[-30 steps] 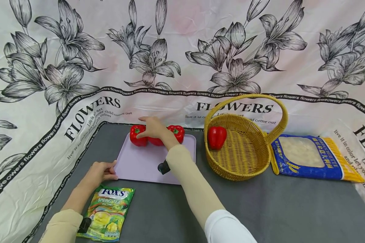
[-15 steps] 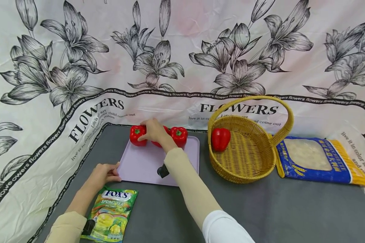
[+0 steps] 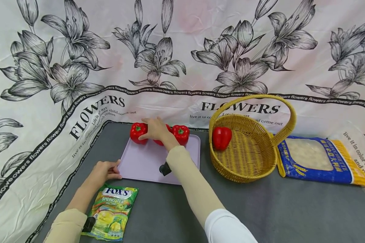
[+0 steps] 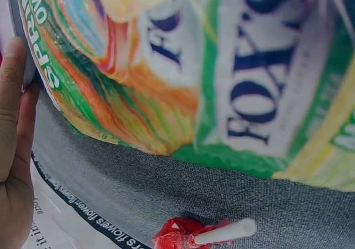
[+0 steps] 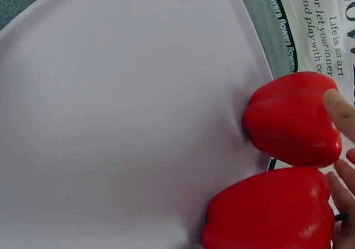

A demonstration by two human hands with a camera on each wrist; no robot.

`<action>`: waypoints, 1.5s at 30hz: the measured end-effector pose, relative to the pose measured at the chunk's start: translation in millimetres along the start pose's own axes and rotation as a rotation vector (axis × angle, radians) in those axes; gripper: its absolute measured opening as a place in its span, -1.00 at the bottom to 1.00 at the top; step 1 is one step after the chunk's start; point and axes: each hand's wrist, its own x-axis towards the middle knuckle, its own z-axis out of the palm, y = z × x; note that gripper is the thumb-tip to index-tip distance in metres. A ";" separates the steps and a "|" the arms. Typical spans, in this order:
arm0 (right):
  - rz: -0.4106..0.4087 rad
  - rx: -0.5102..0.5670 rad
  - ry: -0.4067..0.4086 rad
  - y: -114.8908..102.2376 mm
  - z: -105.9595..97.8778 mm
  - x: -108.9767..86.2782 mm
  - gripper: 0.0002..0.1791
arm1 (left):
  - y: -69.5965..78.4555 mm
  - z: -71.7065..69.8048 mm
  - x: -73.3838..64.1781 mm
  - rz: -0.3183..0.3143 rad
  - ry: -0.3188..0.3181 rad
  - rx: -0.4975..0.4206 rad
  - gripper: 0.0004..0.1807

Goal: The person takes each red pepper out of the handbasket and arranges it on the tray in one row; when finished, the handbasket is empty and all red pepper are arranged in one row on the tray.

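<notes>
In the head view, a lilac tray (image 3: 149,163) holds three red bell peppers along its back edge. My right hand (image 3: 156,130) is over the middle bell pepper (image 3: 159,142), partly hiding it, with its thumb at the left bell pepper (image 3: 138,132). The right bell pepper (image 3: 181,134) stands beside my wrist. In the right wrist view the thumb (image 5: 339,107) lies against the left pepper's top, and the other fingers are spread near the neighbouring pepper's green stem (image 5: 341,217). My left hand (image 3: 103,172) pinches the tray's front left corner between thumb and fingers.
A yellow wicker basket (image 3: 261,165) with one red bell pepper (image 3: 221,138) stands right of the tray. Beyond it lies a blue and yellow pasta bag (image 3: 319,160). A green candy bag (image 3: 112,212) lies by my left forearm. The left wrist view shows a red-wrapped lollipop (image 4: 183,235).
My right hand has settled closer to the left bell pepper, its fingers less spread. The left hand stays at the tray corner. The head view has shifted slightly.
</notes>
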 end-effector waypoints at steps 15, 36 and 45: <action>-0.043 0.494 0.056 60.4 -38.7 -34.1 -0.17 | -4.0 -7.8 -1.6 0.018 0.049 0.048 -0.78; 0.024 0.066 -0.035 41.2 -4.8 -37.8 -0.18 | 2.3 0.6 -1.0 0.016 0.043 -0.035 -0.81; 0.170 0.525 0.054 56.6 8.8 -51.9 -0.15 | -0.2 3.3 -3.5 -0.009 0.050 -0.010 -0.82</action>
